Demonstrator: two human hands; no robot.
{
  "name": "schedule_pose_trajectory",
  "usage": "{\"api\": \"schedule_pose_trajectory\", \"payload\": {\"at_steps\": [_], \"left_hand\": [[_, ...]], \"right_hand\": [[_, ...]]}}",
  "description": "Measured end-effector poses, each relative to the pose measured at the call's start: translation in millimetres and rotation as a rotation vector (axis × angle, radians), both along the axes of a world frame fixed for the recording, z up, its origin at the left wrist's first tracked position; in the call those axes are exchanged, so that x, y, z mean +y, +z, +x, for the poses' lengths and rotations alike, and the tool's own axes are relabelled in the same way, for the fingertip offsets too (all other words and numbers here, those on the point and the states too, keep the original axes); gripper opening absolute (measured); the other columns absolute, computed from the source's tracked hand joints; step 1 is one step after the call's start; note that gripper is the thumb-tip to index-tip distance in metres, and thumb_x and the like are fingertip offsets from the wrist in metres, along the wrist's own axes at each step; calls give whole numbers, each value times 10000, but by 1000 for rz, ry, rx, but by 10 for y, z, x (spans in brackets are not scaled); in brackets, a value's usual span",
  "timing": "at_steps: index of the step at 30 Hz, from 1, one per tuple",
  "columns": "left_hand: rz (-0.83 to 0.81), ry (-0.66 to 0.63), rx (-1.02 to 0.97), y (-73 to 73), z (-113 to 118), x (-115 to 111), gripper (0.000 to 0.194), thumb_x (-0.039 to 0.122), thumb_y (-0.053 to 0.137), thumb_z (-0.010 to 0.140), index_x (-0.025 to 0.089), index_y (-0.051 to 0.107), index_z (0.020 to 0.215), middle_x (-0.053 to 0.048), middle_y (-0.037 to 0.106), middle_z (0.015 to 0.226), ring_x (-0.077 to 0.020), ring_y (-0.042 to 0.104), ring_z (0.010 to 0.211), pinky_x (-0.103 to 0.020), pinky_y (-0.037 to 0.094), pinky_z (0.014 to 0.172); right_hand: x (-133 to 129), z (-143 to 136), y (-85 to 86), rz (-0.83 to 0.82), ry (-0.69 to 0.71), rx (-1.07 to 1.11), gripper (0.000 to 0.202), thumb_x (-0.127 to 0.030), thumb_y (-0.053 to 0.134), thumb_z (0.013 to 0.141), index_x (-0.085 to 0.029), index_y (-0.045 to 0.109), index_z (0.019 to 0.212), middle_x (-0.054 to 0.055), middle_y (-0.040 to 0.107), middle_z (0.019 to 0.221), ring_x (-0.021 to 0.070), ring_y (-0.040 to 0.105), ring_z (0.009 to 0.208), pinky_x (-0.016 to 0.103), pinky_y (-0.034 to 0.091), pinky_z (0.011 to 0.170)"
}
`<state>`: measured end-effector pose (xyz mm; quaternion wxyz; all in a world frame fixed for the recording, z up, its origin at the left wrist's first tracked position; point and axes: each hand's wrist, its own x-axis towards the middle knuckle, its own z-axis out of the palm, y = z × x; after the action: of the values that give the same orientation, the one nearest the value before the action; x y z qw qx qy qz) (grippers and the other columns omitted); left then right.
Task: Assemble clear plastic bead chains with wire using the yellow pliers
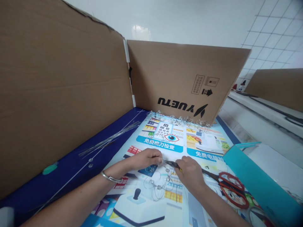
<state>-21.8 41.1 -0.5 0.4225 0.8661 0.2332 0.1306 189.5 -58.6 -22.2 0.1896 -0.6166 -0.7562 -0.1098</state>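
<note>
My left hand (149,157), with a silver bangle (111,177) on its wrist, pinches one end of a thin wire strand. In my right hand (190,172) are dark-jawed pliers (173,164), their tips pointing left at the wire beside my left fingertips. Whether the jaws are closed on the wire is too small to tell. Below both hands hangs or lies a looped wire strand with clear round beads (159,187), over the printed sheet (175,208).
Red-handled scissors (233,189) lie right of my right hand, beside a turquoise box (258,179). Cardboard panels (184,75) stand behind and at the left. Wire scraps (189,121) line the back panel. Straight wires (111,138) lie on blue at the left.
</note>
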Motion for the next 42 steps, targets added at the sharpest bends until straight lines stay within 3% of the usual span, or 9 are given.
{"api": "schedule_pose_trajectory", "payload": {"at_steps": [19,31,36,42], "left_hand": [[-26,6,-9,50,-3,-39,307,402,396,860,156,556,772,-3,516,742,-106,456,689,-202,375,638],[10,-17,-6,43,5,-44,136,245,460,812,167,568,840,4,544,783,-105,472,709,-203,375,644],[0,8,-51,61,7,-75,181,250,538,769,189,554,938,-3,554,867,-97,473,693,-203,389,625],[15,45,-75,38,31,-79,141,272,547,778,170,573,871,-8,568,845,-95,478,686,-205,396,629]], "right_hand": [[19,11,-41,17,48,-75,97,-231,524,772,-197,575,696,24,511,694,151,426,713,266,281,672],[23,19,-5,-82,13,23,71,-219,523,761,-203,583,726,15,515,709,139,452,726,240,284,646],[31,22,2,-104,9,42,99,-238,509,780,-202,580,721,12,513,701,136,459,719,237,284,636],[32,17,-5,-109,-2,51,98,-241,507,782,-204,574,723,7,515,711,131,463,728,232,284,642]]}}
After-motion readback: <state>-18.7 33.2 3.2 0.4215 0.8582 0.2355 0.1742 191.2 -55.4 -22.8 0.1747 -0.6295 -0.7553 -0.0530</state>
